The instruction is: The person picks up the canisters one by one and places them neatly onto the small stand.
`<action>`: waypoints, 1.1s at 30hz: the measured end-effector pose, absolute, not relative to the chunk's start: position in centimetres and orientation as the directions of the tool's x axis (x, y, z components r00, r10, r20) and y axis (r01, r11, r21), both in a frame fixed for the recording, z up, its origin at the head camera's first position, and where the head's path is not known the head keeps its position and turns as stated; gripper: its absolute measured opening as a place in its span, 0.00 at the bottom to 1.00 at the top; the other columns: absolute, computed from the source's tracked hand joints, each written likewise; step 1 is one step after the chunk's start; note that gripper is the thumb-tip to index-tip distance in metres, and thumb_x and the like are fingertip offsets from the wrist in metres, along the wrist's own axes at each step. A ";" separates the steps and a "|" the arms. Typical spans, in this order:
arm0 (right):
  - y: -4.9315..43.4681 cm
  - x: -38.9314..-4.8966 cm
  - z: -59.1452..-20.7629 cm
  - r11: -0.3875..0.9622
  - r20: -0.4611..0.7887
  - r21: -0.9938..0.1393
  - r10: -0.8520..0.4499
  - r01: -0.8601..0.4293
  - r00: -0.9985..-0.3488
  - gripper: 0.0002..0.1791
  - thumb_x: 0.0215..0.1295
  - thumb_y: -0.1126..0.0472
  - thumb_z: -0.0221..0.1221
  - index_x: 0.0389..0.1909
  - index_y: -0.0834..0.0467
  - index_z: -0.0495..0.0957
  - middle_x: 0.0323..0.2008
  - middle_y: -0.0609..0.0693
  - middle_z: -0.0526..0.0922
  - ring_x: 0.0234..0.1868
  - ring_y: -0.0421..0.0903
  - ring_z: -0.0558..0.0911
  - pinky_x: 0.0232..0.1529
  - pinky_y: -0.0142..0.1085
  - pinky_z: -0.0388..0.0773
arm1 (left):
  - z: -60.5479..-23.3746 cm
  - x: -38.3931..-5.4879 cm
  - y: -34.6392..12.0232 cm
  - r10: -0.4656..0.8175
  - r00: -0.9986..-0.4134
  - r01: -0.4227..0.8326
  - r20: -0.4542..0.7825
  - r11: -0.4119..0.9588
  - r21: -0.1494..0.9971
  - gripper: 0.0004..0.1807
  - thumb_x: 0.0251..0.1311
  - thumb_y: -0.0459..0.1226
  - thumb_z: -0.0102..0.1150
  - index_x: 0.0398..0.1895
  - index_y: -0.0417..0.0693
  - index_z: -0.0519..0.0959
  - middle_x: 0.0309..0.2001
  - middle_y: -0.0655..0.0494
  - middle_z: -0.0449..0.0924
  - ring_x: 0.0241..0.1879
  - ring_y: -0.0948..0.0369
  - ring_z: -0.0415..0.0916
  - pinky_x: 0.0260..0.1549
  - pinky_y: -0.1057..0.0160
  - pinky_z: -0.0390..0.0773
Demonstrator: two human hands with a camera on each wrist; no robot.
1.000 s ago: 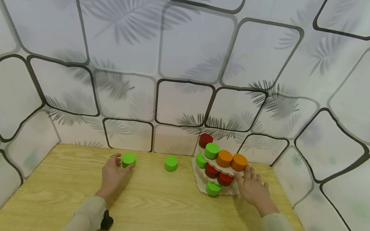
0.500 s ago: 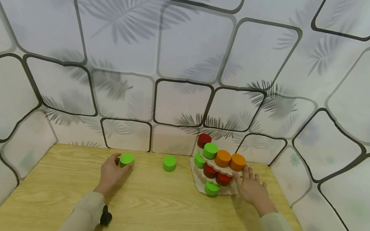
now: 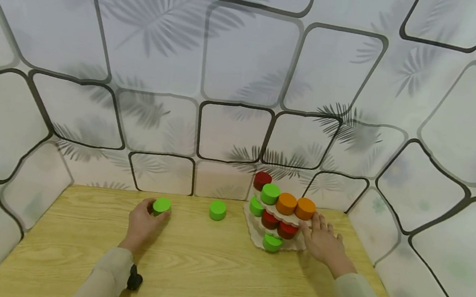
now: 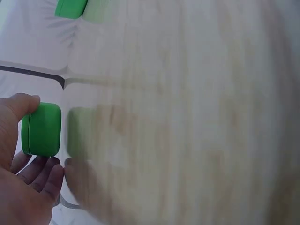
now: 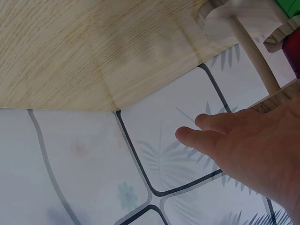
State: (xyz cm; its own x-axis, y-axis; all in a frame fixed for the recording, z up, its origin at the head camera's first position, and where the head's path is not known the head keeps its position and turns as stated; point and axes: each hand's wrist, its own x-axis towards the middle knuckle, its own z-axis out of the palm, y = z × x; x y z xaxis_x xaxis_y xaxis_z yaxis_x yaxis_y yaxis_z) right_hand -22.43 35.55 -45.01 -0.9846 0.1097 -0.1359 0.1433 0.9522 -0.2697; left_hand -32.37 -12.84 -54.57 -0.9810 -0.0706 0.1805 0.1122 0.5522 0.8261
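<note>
My left hand (image 3: 139, 225) pinches a small round green box (image 3: 162, 205) on the left of the table, thumb on one side and fingers on the other. In the left wrist view a seam runs round this green box (image 4: 43, 129), like a lid line. My right hand (image 3: 327, 245) rests at the right edge of a tiered wooden stand (image 3: 257, 237), its fingers fairly straight. The stand's tiers carry several round boxes: green, dark red, and two orange boxes (image 3: 286, 203) on an upper tier. In the right wrist view the right hand (image 5: 253, 140) lies along a tier's edge.
Another round green box (image 3: 217, 210) stands on the wooden table (image 3: 187, 271) between the left hand and the stand. Patterned wall covering (image 3: 235, 133) encloses the table at the back and both sides. A post (image 5: 255, 56) holds the stand's tiers apart.
The left fingers have closed in on the green box, with little other movement. My right hand stays at the stand. The head view has shifted very slightly.
</note>
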 end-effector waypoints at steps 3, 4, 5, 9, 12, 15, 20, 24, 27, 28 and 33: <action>35.5 -22.4 -45.0 0.951 -0.135 -0.274 0.109 0.143 -0.985 0.52 0.81 0.29 0.22 0.84 0.69 0.36 0.82 0.74 0.41 0.79 0.81 0.44 0.73 0.80 0.41 | -54.5 -32.3 -12.7 -0.068 -0.978 0.127 0.198 0.558 0.820 0.35 0.64 0.41 0.74 0.67 0.29 0.73 0.57 0.29 0.81 0.56 0.39 0.80 0.57 0.41 0.80; 35.5 -22.4 -45.0 0.951 -0.133 -0.274 0.109 0.143 -0.985 0.52 0.81 0.29 0.22 0.84 0.69 0.36 0.82 0.74 0.41 0.79 0.81 0.44 0.73 0.80 0.41 | -54.4 -32.3 -12.5 -0.064 -0.976 0.137 0.208 0.559 0.818 0.35 0.63 0.41 0.75 0.66 0.29 0.74 0.56 0.30 0.81 0.56 0.40 0.80 0.56 0.42 0.81; 35.5 -22.4 -45.0 0.951 -0.133 -0.276 0.109 0.143 -0.985 0.52 0.81 0.29 0.22 0.84 0.69 0.36 0.82 0.74 0.41 0.79 0.81 0.44 0.73 0.80 0.41 | -54.3 -32.2 -12.4 -0.061 -0.975 0.146 0.216 0.558 0.817 0.35 0.63 0.41 0.75 0.66 0.29 0.74 0.56 0.30 0.82 0.55 0.40 0.81 0.55 0.43 0.82; 35.5 -22.4 -45.1 0.951 -0.127 -0.275 0.107 0.139 -0.986 0.51 0.82 0.30 0.22 0.84 0.70 0.36 0.82 0.75 0.42 0.79 0.81 0.45 0.73 0.80 0.42 | -53.9 -31.9 -11.7 -0.027 -0.965 0.205 0.261 0.545 0.813 0.32 0.61 0.38 0.76 0.63 0.28 0.76 0.54 0.30 0.84 0.53 0.41 0.83 0.50 0.47 0.85; 35.5 -22.4 -45.1 0.953 -0.119 -0.273 0.104 0.134 -0.987 0.51 0.82 0.30 0.23 0.83 0.70 0.37 0.82 0.75 0.42 0.79 0.81 0.46 0.73 0.80 0.42 | -53.7 -31.6 -11.2 -0.001 -0.952 0.256 0.305 0.543 0.800 0.29 0.59 0.35 0.77 0.60 0.29 0.78 0.52 0.33 0.85 0.51 0.42 0.84 0.47 0.53 0.87; 35.6 -22.4 -45.2 0.955 -0.109 -0.268 0.103 0.129 -0.989 0.51 0.82 0.30 0.23 0.83 0.70 0.37 0.82 0.75 0.43 0.79 0.81 0.47 0.72 0.80 0.43 | -53.5 -31.2 -10.5 0.020 -0.943 0.290 0.333 0.544 0.788 0.27 0.58 0.34 0.78 0.58 0.30 0.79 0.50 0.35 0.86 0.49 0.43 0.85 0.43 0.59 0.86; 35.7 -22.5 -45.2 0.954 -0.100 -0.270 0.106 0.129 -0.989 0.51 0.82 0.30 0.24 0.83 0.71 0.38 0.82 0.75 0.43 0.79 0.81 0.48 0.72 0.80 0.44 | -53.0 -30.4 -9.3 0.039 -0.937 0.316 0.347 0.518 0.795 0.28 0.57 0.33 0.78 0.58 0.30 0.79 0.50 0.35 0.86 0.49 0.44 0.85 0.42 0.58 0.87; 35.7 -22.6 -45.2 0.955 -0.099 -0.268 0.106 0.129 -0.989 0.51 0.83 0.31 0.24 0.83 0.70 0.38 0.81 0.75 0.44 0.79 0.81 0.47 0.72 0.80 0.44 | -52.7 -30.0 -8.1 0.060 -0.941 0.317 0.333 0.498 0.807 0.29 0.56 0.34 0.79 0.60 0.31 0.79 0.51 0.37 0.86 0.50 0.45 0.85 0.43 0.56 0.87; 35.7 -22.6 -45.2 0.955 -0.105 -0.266 0.107 0.131 -0.989 0.51 0.82 0.31 0.24 0.83 0.70 0.38 0.82 0.75 0.43 0.79 0.81 0.47 0.72 0.80 0.44 | -52.7 -29.8 -7.3 0.083 -0.942 0.324 0.326 0.484 0.813 0.30 0.56 0.34 0.79 0.60 0.32 0.79 0.50 0.39 0.86 0.49 0.47 0.85 0.42 0.59 0.86; 35.7 -22.6 -45.2 0.954 -0.109 -0.267 0.107 0.133 -0.988 0.51 0.82 0.30 0.24 0.83 0.70 0.38 0.82 0.75 0.43 0.79 0.81 0.47 0.72 0.80 0.44 | -52.8 -29.7 -7.0 0.090 -0.941 0.326 0.325 0.482 0.813 0.29 0.56 0.34 0.79 0.60 0.32 0.79 0.50 0.39 0.86 0.49 0.47 0.85 0.42 0.60 0.86; 35.7 -22.6 -45.2 0.951 -0.126 -0.276 0.110 0.141 -0.986 0.51 0.82 0.29 0.22 0.83 0.70 0.36 0.82 0.75 0.41 0.79 0.81 0.45 0.73 0.80 0.42 | -53.0 -29.2 -5.7 0.120 -0.938 0.341 0.324 0.473 0.812 0.28 0.55 0.34 0.80 0.58 0.34 0.81 0.48 0.42 0.87 0.47 0.50 0.85 0.40 0.64 0.85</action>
State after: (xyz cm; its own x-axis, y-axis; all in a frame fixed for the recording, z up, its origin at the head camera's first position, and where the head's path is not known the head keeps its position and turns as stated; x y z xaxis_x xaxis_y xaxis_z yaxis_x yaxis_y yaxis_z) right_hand -22.58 35.68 -45.21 -0.9860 0.1098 -0.1258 0.1412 0.9506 -0.2763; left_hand -29.20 -5.75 -52.97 -0.9385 0.1201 0.3238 0.3408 0.4735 0.8122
